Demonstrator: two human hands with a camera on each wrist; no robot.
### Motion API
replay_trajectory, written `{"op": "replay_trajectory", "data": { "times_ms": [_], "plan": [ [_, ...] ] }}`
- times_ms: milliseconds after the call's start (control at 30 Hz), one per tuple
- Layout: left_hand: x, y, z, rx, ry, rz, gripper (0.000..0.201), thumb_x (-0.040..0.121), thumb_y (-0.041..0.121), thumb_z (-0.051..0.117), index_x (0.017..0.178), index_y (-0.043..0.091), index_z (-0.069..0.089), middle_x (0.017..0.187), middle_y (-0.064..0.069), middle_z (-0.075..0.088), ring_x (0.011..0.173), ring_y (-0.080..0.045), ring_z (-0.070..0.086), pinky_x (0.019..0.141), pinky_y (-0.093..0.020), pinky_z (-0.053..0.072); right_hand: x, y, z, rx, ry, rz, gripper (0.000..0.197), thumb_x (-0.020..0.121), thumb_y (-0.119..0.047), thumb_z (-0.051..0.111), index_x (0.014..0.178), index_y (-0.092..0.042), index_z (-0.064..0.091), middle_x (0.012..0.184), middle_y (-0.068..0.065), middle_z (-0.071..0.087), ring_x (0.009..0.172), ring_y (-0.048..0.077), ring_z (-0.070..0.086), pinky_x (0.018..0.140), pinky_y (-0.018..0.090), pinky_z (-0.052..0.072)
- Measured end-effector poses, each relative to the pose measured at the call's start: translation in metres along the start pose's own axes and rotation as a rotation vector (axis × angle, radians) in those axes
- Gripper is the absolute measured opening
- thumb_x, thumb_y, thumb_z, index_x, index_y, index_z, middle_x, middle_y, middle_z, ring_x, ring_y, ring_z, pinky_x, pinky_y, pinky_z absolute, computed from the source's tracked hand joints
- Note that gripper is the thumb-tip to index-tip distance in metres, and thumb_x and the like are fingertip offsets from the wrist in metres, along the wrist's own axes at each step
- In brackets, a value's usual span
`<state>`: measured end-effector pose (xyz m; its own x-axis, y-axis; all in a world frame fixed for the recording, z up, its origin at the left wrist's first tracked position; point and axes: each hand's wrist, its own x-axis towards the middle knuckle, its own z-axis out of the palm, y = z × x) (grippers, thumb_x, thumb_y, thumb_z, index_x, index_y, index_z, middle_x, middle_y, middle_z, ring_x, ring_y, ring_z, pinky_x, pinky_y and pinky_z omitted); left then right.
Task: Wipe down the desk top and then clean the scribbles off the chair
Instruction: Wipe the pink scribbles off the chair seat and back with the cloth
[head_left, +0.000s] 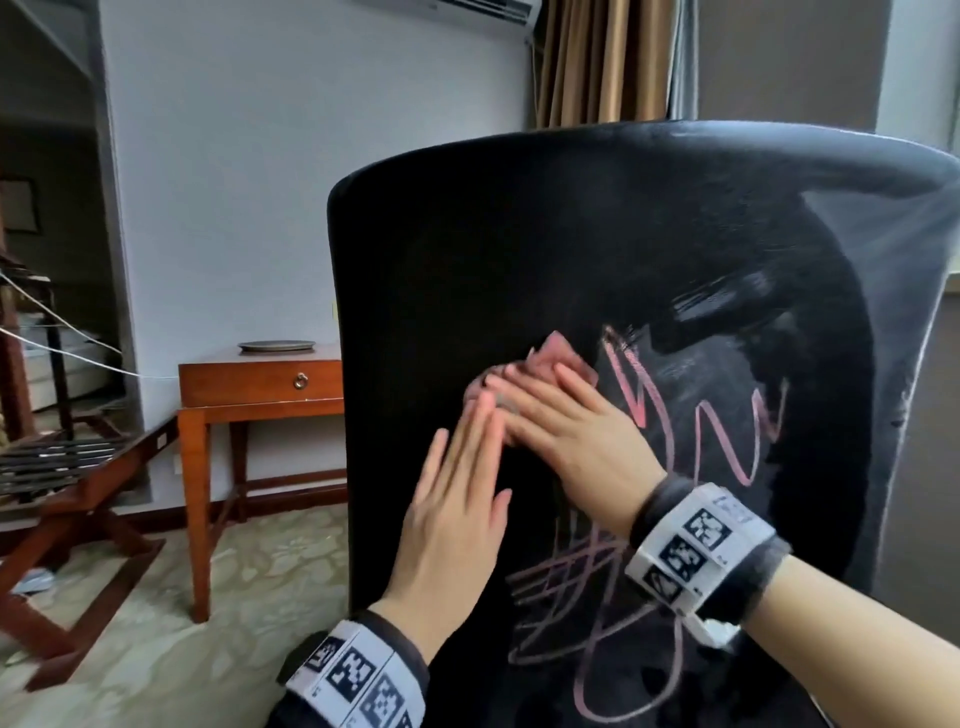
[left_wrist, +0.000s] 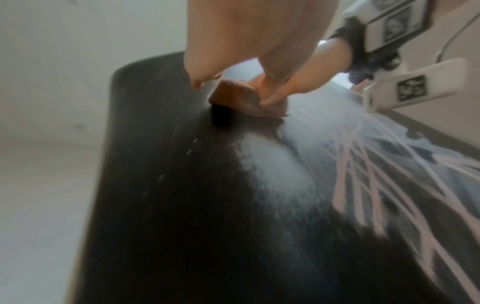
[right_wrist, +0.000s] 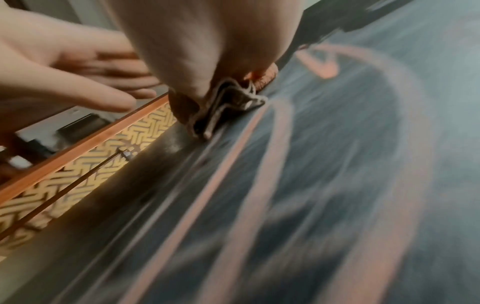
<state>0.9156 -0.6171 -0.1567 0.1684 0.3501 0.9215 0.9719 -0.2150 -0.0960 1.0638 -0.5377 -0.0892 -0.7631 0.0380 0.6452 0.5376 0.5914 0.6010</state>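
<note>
A folded pinkish-brown cloth (head_left: 550, 358) is being pressed flat against the black chair back (head_left: 519, 249) by the right hand (head_left: 576, 436), whose fingers are lying straight and close together over it, so the cloth is being pinned under the fingertips rather than gripped in a fist. In the right wrist view the cloth (right_wrist: 226, 102) is being squeezed into layered folds between the hand and the chair surface. The left hand (head_left: 457, 514) is being held open just beside the right one, fingers straight and together, their tips being laid against the near edge of the right hand; whether the palm is touching the chair cannot be told. In the left wrist view the cloth (left_wrist: 233, 96) is being shown bunched under the fingertips of the right hand.

To the right of the cloth, pink zigzag scribbles (head_left: 701, 415) are being shown on the chair back, with more crossed pink lines (head_left: 582, 613) below the right wrist. A hazy grey smear is being seen along the right part of the chair back, with darker streaks through it above the scribbles.

Beyond the chair, on the left, a wooden side table (head_left: 249, 395) with a drawer is being seen standing on patterned carpet (head_left: 156, 649), a round metal plate (head_left: 277, 345) being carried on its top. A wooden luggage rack (head_left: 67, 483) is being shown further left, and brown curtains (head_left: 597, 62) behind the chair.
</note>
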Motion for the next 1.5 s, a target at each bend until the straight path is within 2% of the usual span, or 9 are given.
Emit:
{"op": "replay_trajectory", "data": {
  "times_ms": [233, 433, 633, 767, 867, 933, 1133, 1333, 1500],
  "plan": [
    [0.084, 0.027, -0.001, 0.018, 0.088, 0.263, 0.06, 0.096, 0.008, 0.048, 0.147, 0.001, 0.017, 0.155, -0.013, 0.017, 0.145, -0.021, 0.017, 0.116, -0.038, 0.024, -0.004, 0.054, -0.034, 0.114, 0.386, 0.129, 0.048, 0.103, -0.012, 0.016, 0.124, -0.001, 0.058, 0.139, 0.015, 0.046, 0.134, 0.032, 0.038, 0.109, 0.047, 0.034],
    [0.126, 0.034, 0.017, 0.061, 0.066, 0.555, 0.047, 0.099, -0.002, 0.022, 0.146, 0.002, 0.02, 0.153, -0.011, 0.024, 0.144, -0.022, 0.021, 0.115, -0.038, 0.028, -0.026, 0.066, -0.029, 0.175, 0.359, 0.042, 0.039, 0.089, 0.001, 0.039, 0.126, 0.0, 0.051, 0.135, 0.014, 0.046, 0.136, 0.027, 0.03, 0.112, 0.037, 0.03],
    [0.137, 0.021, 0.027, -0.041, 0.077, 0.605, 0.042, 0.099, 0.001, 0.039, 0.14, 0.009, 0.041, 0.148, -0.007, 0.038, 0.14, -0.02, 0.031, 0.113, -0.038, 0.031, -0.062, 0.09, -0.056, 0.177, 0.468, 0.117, 0.027, 0.091, -0.014, 0.053, 0.114, -0.008, 0.066, 0.13, 0.008, 0.055, 0.129, 0.024, 0.046, 0.105, 0.047, 0.039],
    [0.146, 0.016, 0.021, 0.01, 0.099, 0.64, 0.045, 0.099, -0.001, 0.033, 0.134, 0.018, 0.053, 0.145, -0.007, 0.043, 0.137, -0.022, 0.037, 0.112, -0.039, 0.033, -0.09, 0.121, -0.061, -0.103, 0.253, 0.402, 0.073, 0.076, -0.051, 0.066, 0.139, -0.025, 0.041, 0.152, 0.01, 0.027, 0.142, 0.032, 0.019, 0.106, 0.064, 0.024],
    [0.15, 0.018, 0.022, -0.019, 0.154, 0.529, 0.045, 0.099, -0.002, 0.03, 0.133, 0.015, 0.053, 0.145, -0.008, 0.042, 0.138, -0.024, 0.034, 0.113, -0.041, 0.03, -0.101, 0.122, -0.051, -0.163, 0.051, 0.446, 0.1, 0.061, -0.064, 0.06, 0.147, -0.032, 0.019, 0.156, 0.011, 0.012, 0.144, 0.034, 0.009, 0.102, 0.069, 0.023],
    [0.132, 0.027, 0.034, -0.06, 0.176, 0.467, 0.04, 0.1, 0.002, 0.031, 0.132, 0.011, 0.053, 0.145, -0.01, 0.042, 0.139, -0.028, 0.031, 0.115, -0.043, 0.027, -0.105, 0.115, -0.046, -0.181, 0.015, 0.463, 0.105, 0.058, -0.064, 0.062, 0.147, -0.029, 0.02, 0.156, 0.013, 0.01, 0.144, 0.035, 0.008, 0.103, 0.069, 0.023],
    [0.051, -0.002, 0.046, 0.053, -0.1, 0.833, 0.033, 0.1, 0.005, 0.04, 0.124, 0.009, 0.062, 0.142, -0.007, 0.046, 0.137, -0.026, 0.037, 0.105, -0.042, 0.04, -0.115, 0.099, -0.039, -0.164, 0.004, 0.518, 0.104, 0.058, -0.054, 0.075, 0.145, -0.025, 0.026, 0.156, 0.011, 0.013, 0.144, 0.032, 0.01, 0.102, 0.067, 0.026],
    [0.084, -0.008, 0.022, -0.018, 0.075, 0.471, 0.043, 0.102, -0.002, 0.02, 0.127, 0.001, 0.055, 0.142, -0.013, 0.044, 0.137, -0.031, 0.035, 0.113, -0.044, 0.031, -0.115, 0.049, -0.024, -0.087, -0.004, 0.398, 0.109, 0.054, -0.05, 0.081, 0.144, -0.02, 0.028, 0.155, 0.011, 0.017, 0.143, 0.032, 0.014, 0.109, 0.058, 0.023],
    [0.034, -0.017, 0.045, 0.078, -0.106, 0.807, 0.034, 0.098, 0.002, 0.037, 0.127, 0.003, 0.057, 0.143, -0.008, 0.045, 0.136, -0.029, 0.037, 0.111, -0.044, 0.033, -0.114, 0.036, -0.009, -0.085, -0.108, 0.355, 0.115, 0.052, -0.053, 0.081, 0.147, -0.023, 0.024, 0.156, 0.005, 0.017, 0.143, 0.031, 0.014, 0.11, 0.057, 0.018]
  ]
}}
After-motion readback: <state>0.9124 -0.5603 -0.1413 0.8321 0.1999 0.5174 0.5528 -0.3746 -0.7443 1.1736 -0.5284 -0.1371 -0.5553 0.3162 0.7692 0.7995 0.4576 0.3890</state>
